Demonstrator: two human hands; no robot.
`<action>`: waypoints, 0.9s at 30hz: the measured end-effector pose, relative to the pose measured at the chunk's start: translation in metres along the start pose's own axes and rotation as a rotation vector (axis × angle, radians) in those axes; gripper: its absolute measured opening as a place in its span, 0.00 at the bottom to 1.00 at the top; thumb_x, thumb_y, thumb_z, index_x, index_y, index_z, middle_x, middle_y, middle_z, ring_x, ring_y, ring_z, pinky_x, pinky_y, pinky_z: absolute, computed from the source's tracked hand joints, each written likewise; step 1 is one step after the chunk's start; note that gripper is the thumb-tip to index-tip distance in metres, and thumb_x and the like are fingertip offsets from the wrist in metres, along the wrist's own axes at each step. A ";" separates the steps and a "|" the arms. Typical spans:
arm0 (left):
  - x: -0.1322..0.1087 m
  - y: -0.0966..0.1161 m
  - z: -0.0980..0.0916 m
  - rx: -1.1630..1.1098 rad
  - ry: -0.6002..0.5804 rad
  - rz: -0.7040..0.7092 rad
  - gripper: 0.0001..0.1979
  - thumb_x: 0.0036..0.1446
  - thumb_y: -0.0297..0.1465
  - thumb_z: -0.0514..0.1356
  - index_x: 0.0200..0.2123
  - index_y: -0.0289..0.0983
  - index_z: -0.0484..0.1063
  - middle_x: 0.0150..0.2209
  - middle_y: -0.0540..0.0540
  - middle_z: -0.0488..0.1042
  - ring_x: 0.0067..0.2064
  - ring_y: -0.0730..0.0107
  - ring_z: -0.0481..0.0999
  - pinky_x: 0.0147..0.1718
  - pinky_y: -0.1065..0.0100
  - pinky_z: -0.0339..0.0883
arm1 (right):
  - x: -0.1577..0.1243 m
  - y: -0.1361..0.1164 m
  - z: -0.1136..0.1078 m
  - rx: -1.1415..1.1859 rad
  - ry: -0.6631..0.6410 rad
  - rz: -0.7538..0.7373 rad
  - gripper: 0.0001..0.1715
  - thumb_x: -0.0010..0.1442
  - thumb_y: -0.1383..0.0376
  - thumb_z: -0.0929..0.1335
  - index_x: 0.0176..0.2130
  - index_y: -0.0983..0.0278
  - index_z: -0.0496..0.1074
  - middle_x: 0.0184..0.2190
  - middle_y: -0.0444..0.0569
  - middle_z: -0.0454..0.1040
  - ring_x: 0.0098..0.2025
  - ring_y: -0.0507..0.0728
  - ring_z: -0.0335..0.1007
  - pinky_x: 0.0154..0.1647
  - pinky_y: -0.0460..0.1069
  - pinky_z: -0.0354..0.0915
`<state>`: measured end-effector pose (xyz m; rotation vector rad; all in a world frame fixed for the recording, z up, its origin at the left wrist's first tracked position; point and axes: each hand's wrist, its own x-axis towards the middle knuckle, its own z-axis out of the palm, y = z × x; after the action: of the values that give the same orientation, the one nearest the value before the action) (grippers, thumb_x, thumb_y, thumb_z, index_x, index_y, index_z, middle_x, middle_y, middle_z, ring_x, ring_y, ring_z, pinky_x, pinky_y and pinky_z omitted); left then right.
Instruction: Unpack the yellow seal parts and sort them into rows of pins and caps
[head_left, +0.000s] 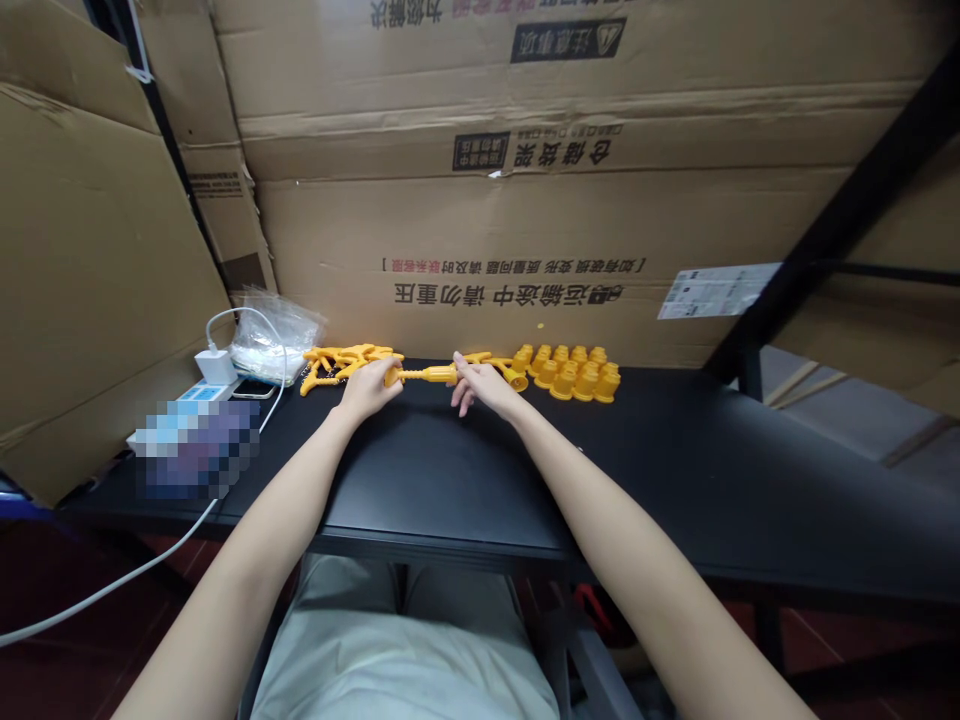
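Observation:
Between my two hands lies a yellow plastic part [439, 373], a thin ribbed shaft widening into a cylinder, held level just over the black table. My left hand [367, 388] is closed round its left end. My right hand [480, 385] pinches its wide right end with thumb and forefinger, the other fingers hanging loose. Behind my left hand is a heap of yellow plastic pieces [322, 381] with curved, branching shapes. More yellow pieces [487, 358] lie behind my right hand, partly hidden by it. Right of that hand stand several yellow cup-shaped parts [576, 373] in close rows.
The black table [442, 480] runs up to a tall cardboard wall [465, 220]. On the left are a clear plastic bag [274, 330], a phone [253, 389], a white charger [216, 367] on a power strip, and a white cable [150, 560] hanging over the front edge. A black post [825, 220] slants at right.

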<state>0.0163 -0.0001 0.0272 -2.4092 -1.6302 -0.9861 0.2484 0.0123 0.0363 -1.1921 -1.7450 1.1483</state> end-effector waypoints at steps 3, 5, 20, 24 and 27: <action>0.000 0.001 0.001 0.005 -0.007 -0.044 0.15 0.53 0.30 0.58 0.46 0.41 0.70 0.42 0.46 0.78 0.43 0.64 0.77 0.44 0.65 0.68 | -0.002 0.001 -0.009 0.014 -0.048 -0.090 0.29 0.54 0.46 0.69 0.45 0.64 0.67 0.34 0.52 0.78 0.23 0.52 0.74 0.24 0.45 0.66; -0.001 0.003 0.001 0.002 -0.008 -0.060 0.15 0.53 0.30 0.58 0.45 0.42 0.70 0.42 0.47 0.78 0.43 0.64 0.77 0.44 0.65 0.68 | -0.002 0.003 -0.013 0.031 -0.064 -0.175 0.33 0.47 0.51 0.74 0.47 0.62 0.65 0.38 0.49 0.77 0.27 0.51 0.75 0.29 0.47 0.68; 0.000 0.017 -0.006 0.008 0.033 -0.089 0.14 0.54 0.31 0.59 0.45 0.41 0.68 0.44 0.46 0.77 0.44 0.63 0.76 0.43 0.66 0.67 | 0.000 -0.001 -0.005 0.069 -0.004 -0.055 0.29 0.58 0.41 0.63 0.33 0.65 0.67 0.18 0.48 0.74 0.15 0.52 0.68 0.16 0.45 0.63; 0.000 0.011 -0.005 -0.015 0.039 -0.080 0.14 0.53 0.33 0.61 0.44 0.41 0.68 0.45 0.47 0.77 0.45 0.64 0.76 0.45 0.66 0.67 | 0.001 0.005 -0.008 0.124 -0.033 -0.189 0.31 0.50 0.55 0.74 0.50 0.63 0.66 0.35 0.48 0.78 0.29 0.55 0.77 0.36 0.51 0.73; 0.000 0.007 -0.003 -0.028 0.044 -0.060 0.14 0.53 0.33 0.62 0.44 0.41 0.68 0.44 0.47 0.77 0.45 0.64 0.76 0.45 0.66 0.67 | 0.005 0.011 -0.009 0.130 -0.053 -0.243 0.31 0.49 0.59 0.75 0.51 0.63 0.67 0.35 0.48 0.77 0.31 0.55 0.77 0.44 0.55 0.73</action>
<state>0.0210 -0.0043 0.0318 -2.3509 -1.6949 -1.0700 0.2589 0.0212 0.0293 -0.8527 -1.7702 1.1354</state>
